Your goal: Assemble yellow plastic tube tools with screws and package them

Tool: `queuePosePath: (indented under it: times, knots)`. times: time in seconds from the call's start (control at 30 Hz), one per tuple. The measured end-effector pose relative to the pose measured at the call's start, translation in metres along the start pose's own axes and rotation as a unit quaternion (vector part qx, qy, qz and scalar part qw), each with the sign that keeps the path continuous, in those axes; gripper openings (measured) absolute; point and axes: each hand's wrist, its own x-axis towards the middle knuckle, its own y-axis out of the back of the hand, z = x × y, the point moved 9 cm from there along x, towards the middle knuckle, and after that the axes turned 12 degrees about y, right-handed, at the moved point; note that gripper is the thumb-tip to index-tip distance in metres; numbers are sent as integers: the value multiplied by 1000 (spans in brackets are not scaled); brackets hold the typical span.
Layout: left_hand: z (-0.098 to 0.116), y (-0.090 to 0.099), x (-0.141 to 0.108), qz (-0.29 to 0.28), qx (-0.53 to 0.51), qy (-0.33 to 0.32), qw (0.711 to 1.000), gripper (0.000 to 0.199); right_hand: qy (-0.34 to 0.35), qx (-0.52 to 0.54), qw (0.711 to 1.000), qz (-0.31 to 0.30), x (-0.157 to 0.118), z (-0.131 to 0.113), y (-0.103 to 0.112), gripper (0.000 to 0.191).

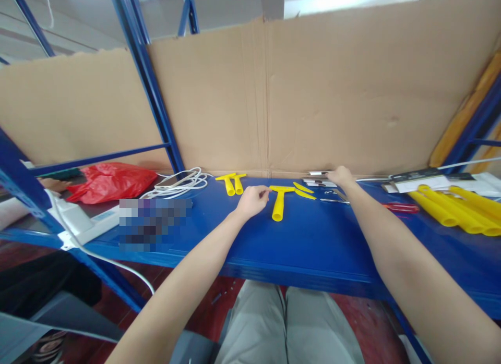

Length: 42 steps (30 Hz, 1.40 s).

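Observation:
My left hand is closed, its thumb and fingers curled together beside a yellow T-shaped plastic handle. Whatever may be in those fingers is too small to make out. At the back of the blue shelf, my right hand is closed at the end of a thin flat white-and-dark piece. More flat pieces lie just below it. Two curved yellow strips are right of the handle. Two more yellow T-shaped handles lie to the left, near the cardboard.
Tweezers and a red-handled tool lie to the right, before several yellow tubular handles. White cable, a red plastic bag and a power strip are left. Cardboard walls the back. Another person's hand shows far left.

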Motion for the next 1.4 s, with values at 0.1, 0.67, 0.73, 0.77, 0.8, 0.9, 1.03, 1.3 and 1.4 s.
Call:
queuePosePath:
  times: [0.1,0.67,0.73,0.77,0.8,0.9,1.03,1.3,1.4]
  knots:
    - [-2,1,0,5,13,1,1000,28,-65,49,995,57,-20,4,22,47]
    - [-15,-41,34,-94,98,156,978,34,-93,359,895,248,-68,27,57,66]
    - [-18,-46,38,-108,47,223,968,44,-62,392,883,250,-68,15,60,64]
    - [-16,-48,40,-102,37,238,965,49,-42,398,880,256,-68,10,63,63]
    - [-11,-48,41,-87,41,235,967,53,-23,399,878,263,-68,5,66,64]
    - [4,-54,41,-66,89,221,969,58,17,386,881,273,-68,-3,71,67]
    - [9,-59,36,-44,98,217,970,41,29,379,890,253,-72,-11,66,67]
    - [-17,-52,30,-28,-138,291,946,20,43,498,835,231,-87,-40,50,57]
    - [-15,-55,27,-45,-292,316,902,19,45,508,841,181,-90,-54,39,53]
